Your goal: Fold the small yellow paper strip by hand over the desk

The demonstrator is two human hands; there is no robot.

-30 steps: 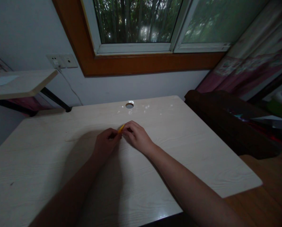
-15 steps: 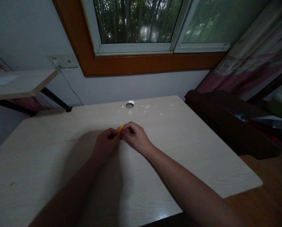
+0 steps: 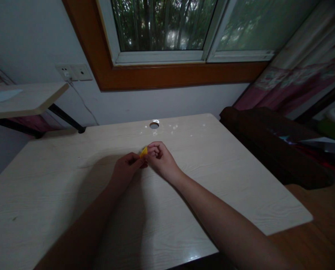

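Observation:
A small yellow folded piece (image 3: pixel 144 152), which looks like paper, is pinched between my two hands above the pale wood-grain desk (image 3: pixel 212 161). My left hand (image 3: pixel 125 167) grips its lower left side between thumb and fingers. From the right, my right hand (image 3: pixel 162 157) holds its other edge, with thumb and forefinger pressed together and the other fingers curled. The top of the piece shows as a pointed, triangular shape. Fingers cover its lower part.
A round cable hole (image 3: pixel 154 125) is near the desk's back edge. On the left, a raised shelf (image 3: pixel 29 99) stands on dark legs. A white cord (image 3: pixel 83 101) runs from a wall socket (image 3: pixel 73 72). Dark brown furniture (image 3: pixel 268 142) borders the desk's right side.
The yellow piece has turned and shows a wider, triangular face. My right hand has shifted slightly, its fingers now higher and curled differently. My left hand is nearly still.

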